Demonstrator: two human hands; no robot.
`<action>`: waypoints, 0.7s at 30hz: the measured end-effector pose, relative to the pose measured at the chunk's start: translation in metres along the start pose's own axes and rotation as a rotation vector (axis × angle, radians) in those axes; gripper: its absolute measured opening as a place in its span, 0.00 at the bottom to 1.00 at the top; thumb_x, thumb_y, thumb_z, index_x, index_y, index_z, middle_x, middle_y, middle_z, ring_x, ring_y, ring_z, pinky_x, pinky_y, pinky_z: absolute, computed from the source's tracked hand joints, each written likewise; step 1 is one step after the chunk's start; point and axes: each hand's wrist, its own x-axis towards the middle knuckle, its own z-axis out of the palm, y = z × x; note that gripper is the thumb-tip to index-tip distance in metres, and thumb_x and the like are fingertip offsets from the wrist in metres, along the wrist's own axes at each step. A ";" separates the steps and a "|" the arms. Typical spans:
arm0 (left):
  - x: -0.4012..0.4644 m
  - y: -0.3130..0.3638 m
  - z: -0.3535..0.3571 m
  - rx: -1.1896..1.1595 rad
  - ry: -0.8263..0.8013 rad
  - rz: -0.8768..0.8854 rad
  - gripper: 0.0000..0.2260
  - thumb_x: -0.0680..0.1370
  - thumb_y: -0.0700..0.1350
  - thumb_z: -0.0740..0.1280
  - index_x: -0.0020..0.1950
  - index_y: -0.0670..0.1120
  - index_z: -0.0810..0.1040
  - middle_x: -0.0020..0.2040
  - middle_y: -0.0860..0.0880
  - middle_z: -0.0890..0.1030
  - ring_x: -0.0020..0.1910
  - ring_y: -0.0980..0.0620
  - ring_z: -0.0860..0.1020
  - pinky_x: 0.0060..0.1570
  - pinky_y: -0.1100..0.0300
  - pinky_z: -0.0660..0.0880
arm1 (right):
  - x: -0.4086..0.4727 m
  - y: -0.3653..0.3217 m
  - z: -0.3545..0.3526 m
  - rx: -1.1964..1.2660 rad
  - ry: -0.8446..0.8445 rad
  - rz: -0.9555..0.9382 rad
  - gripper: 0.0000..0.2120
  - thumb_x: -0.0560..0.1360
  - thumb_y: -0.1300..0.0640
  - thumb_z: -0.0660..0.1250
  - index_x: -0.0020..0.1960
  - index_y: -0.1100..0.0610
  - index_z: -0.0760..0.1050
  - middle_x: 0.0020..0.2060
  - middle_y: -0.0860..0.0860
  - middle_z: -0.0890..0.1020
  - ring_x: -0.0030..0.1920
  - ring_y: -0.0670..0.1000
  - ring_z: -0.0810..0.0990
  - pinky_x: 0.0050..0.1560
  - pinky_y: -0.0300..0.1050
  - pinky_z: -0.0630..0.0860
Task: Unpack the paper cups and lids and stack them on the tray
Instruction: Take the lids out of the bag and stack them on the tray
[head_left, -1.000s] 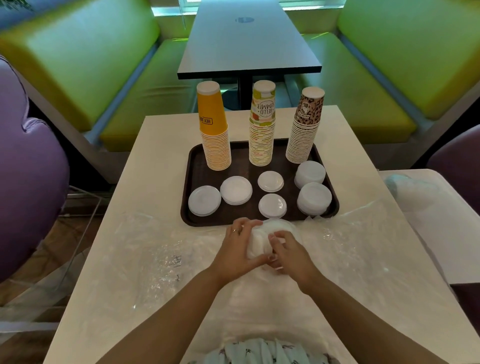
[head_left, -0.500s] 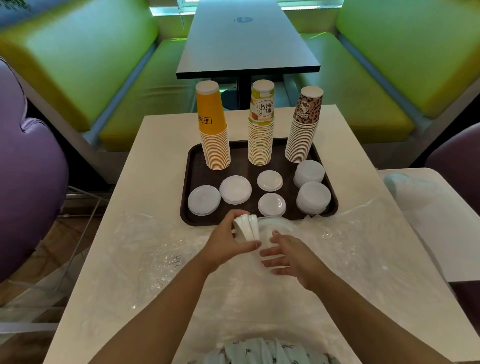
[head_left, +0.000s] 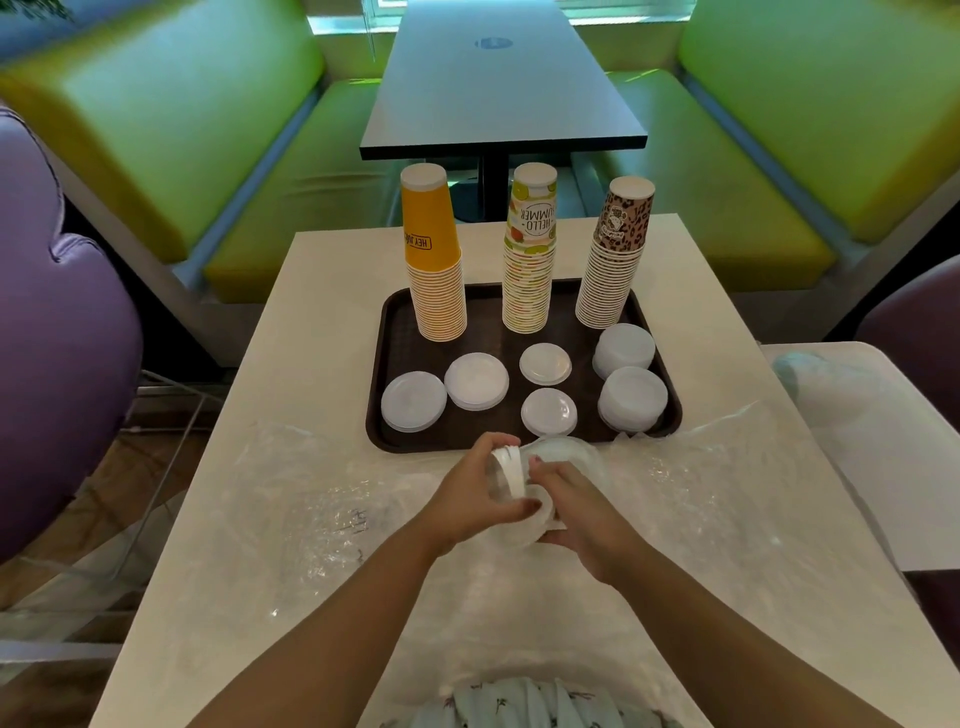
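Now both grips curl around lids: left hand (head_left: 470, 496) holds 1 small stack (head_left: 508, 475), right hand (head_left: 582, 519) grips more.

cup stacks (head_left: 527, 260) behind lids (head_left: 475, 381) on tray (head_left: 387, 441)

Scene evenly and brightly lit. Daylight enters from the window (head_left: 535, 8) at top centre, washing out there. Soft glare patches sit on the green bench seats (head_left: 737, 171) and glints on the clear plastic wrap (head_left: 322, 525). Shadows faint. Wide-angle bending evident toward the edges; corners slightly soft, centre acceptably sharp.
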 end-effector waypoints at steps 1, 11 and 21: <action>-0.001 -0.003 0.002 -0.009 -0.011 -0.009 0.32 0.67 0.43 0.77 0.65 0.57 0.65 0.58 0.55 0.73 0.57 0.54 0.74 0.56 0.55 0.77 | 0.001 0.002 0.000 0.030 0.020 0.004 0.17 0.79 0.47 0.59 0.64 0.55 0.70 0.57 0.54 0.77 0.55 0.54 0.79 0.50 0.51 0.80; 0.004 0.006 -0.004 0.309 0.036 0.016 0.36 0.63 0.51 0.80 0.61 0.60 0.59 0.60 0.55 0.67 0.56 0.56 0.70 0.47 0.69 0.72 | 0.004 0.008 -0.006 -0.149 0.189 -0.207 0.12 0.76 0.65 0.65 0.55 0.51 0.75 0.55 0.50 0.79 0.56 0.50 0.77 0.55 0.49 0.79; 0.004 0.045 -0.010 0.403 -0.047 0.099 0.37 0.64 0.51 0.79 0.65 0.57 0.61 0.61 0.58 0.67 0.58 0.56 0.69 0.48 0.69 0.71 | -0.005 -0.017 -0.005 0.064 0.210 -0.408 0.05 0.77 0.55 0.66 0.50 0.46 0.75 0.50 0.48 0.80 0.53 0.50 0.78 0.53 0.48 0.79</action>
